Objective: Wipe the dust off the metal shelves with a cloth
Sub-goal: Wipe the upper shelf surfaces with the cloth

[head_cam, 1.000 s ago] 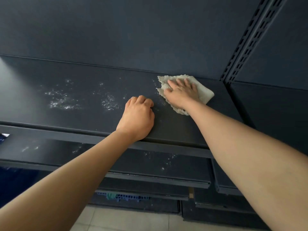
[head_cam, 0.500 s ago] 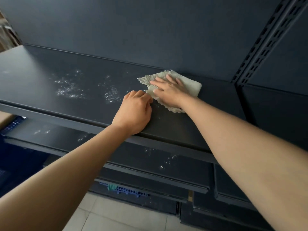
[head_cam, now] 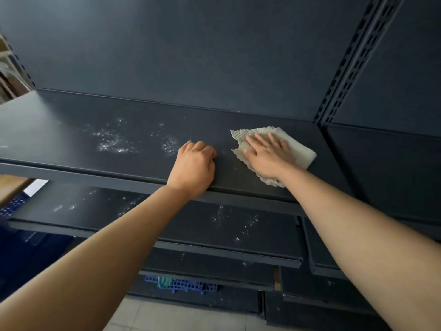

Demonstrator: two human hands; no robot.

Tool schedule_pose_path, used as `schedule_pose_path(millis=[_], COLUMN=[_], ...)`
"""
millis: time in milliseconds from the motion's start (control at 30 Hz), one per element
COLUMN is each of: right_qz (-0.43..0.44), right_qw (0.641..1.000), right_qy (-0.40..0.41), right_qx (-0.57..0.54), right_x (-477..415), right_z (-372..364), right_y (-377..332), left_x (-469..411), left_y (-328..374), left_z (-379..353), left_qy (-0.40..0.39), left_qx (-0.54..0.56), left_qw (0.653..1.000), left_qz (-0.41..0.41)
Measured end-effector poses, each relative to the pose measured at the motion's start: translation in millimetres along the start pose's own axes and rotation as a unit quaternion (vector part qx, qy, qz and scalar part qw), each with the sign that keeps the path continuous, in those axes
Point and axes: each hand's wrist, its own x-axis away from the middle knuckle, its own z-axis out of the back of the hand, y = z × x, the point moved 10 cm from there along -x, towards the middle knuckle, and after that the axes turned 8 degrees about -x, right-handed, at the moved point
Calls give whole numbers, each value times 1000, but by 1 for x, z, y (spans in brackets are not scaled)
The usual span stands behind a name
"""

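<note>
On the top shelf, far left, we see bare dark metal. Next comes a patch of white dust, then a smaller patch just left of our left hand.

Left hand: fingers curled under, holding nothing, knuckles up. It rests on the shelf with the wrist at the front lip. It is apart from the cloth, with a strip of bare shelf between them.

Right hand: flat, fingers straight and spread, palm pressing down on the cloth. No pinch and no wrap, just pressure from above. The cloth lies flat on the top shelf, right of centre. Its edges show past the fingertips, to the right of the palm and under the wrist near the front lip.

Right of the cloth, the slotted upright runs up the back panel where the next bay begins.

Below, the lower shelf has dust specks at left and more under our right forearm. A blue crate sits under the bottom shelf, above pale floor tiles.
</note>
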Motion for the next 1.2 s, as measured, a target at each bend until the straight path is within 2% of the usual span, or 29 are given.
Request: schedule_pose_path(millis=[233,367,567,700,1000,1200], right_qz=[46,42,-95,-130,-55,-29], right_qw=[999,999,995,990,998,999], right_qy=[-2,8,36,52,30,30], right_qx=[-14,-27,-12,-8,-7,-18], right_x=[10,10,11,-4,-60,-49], right_z=[-22,-20,-6,-6,-19,-25], right_y=[-97,-99,-35,-41,-119,-135], left_x=[13,13,7,-2,-9,-10], left_y=[-53,-75,-88,-91,-102,-102], left_z=[22,27,27,25,22,19], left_qy=[27,28,23,20,29,17], left_qx=[-18,-16,7,10,44,33], left_qw=[999,999,1000,1000,998,999], left_qz=[2,9,7,-6,22,16])
